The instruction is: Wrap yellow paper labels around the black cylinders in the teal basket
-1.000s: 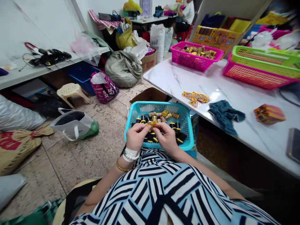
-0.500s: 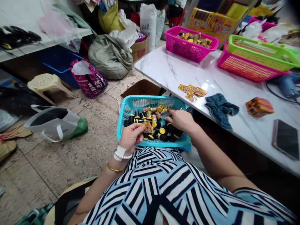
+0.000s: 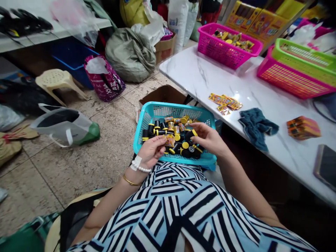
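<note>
Turquoise mesh basket [image 3: 141,120] rests on a seated person's lap, just beside a white marble table [image 3: 199,80], half filled with small black tubes with yellow caps and some already in printed yellow wrappers. The left hand [image 3: 152,152] is closed in a pinch, thumb against fingertips, on a yellow-orange wrapper [image 3: 170,140] held over the basket's near side. The right hand [image 3: 210,140] is curled partway shut around one black tube [image 3: 191,134], its yellow cap showing past the fingertips – just above the heap and close to the wrapper.

On the table lie a fan of loose wrappers [image 3: 225,102], a crumpled blue cloth [image 3: 256,124], a small stack of orange packs [image 3: 303,127] and a phone [image 3: 325,166]; a pink basket [image 3: 225,52] of wrapped pieces stands at the far end.

The risk, by the look of it, lies in the perch: the basket sits on the knees with nothing visible bracing it, and a shift of the legs could tip tubes onto the tiled floor. The thin wrapper, held only at its edge, could also slip or crease.

Print covers the wrappers and the packs, and white characters mark a purple bag [image 3: 105,78] on the floor – none of it can be read at this size.
</note>
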Available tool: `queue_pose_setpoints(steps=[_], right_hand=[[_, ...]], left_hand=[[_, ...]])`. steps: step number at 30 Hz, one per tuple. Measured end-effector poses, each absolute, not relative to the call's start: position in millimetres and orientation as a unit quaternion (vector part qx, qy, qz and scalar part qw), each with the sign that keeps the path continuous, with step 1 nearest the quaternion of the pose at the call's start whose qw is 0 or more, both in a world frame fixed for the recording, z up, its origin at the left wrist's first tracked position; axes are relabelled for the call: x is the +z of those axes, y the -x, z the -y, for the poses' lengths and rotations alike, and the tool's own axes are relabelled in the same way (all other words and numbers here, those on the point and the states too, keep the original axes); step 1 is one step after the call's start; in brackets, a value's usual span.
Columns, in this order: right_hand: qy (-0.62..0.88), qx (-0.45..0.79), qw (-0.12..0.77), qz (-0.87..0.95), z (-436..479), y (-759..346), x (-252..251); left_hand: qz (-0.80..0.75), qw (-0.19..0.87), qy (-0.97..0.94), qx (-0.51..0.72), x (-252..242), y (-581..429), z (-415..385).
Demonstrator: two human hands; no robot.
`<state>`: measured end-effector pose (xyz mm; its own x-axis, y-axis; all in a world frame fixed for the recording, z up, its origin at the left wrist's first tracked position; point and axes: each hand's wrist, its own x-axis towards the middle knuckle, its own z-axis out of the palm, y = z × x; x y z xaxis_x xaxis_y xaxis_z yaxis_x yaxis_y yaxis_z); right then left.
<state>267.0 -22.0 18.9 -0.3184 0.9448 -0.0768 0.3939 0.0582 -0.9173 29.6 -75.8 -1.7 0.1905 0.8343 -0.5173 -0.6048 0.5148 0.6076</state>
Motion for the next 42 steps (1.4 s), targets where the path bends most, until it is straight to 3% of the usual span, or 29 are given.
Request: queue_pose_setpoints(steps=[2, 5, 16, 24, 33, 37, 42], right_hand=[[0.446, 0.571, 0.374, 0.579, 31.3, -255.1, 22.4], [0.409, 0.618, 0.412, 0.531, 44.5, -235.7, 21.8], [0.466, 0.414, 0.419, 0.66, 64.5, -221.5, 19.8], [0.471, 0.413, 0.431, 0.649, 63.7, -216.3, 17.5], [0.443, 0.543, 0.459, 0.545, 66.1, -205.9, 18.7], [0.465, 0.498, 0.455, 0.574, 65.8, -206.1, 10.5], [0.481, 0.3, 0.404, 0.718, 68.8, -213.1, 6.3]], left_hand=[[-0.412, 0.77, -0.11, 0.474, -2.2, -30.6, 75.4], [-0.389, 0.791, -0.074, 0.467, -0.8, -31.5, 75.7], [-0.356, 0.798, -0.016, 0.487, -7.4, -34.4, 76.0], [-0.386, 0.786, -0.073, 0.478, -4.0, -36.4, 79.4], [-0.353, 0.803, -0.006, 0.48, -5.3, -37.6, 77.3], [-0.354, 0.806, 0.007, 0.474, -4.2, -37.1, 76.6], [-0.375, 0.801, 0.018, 0.466, -3.4, -37.6, 76.0]])
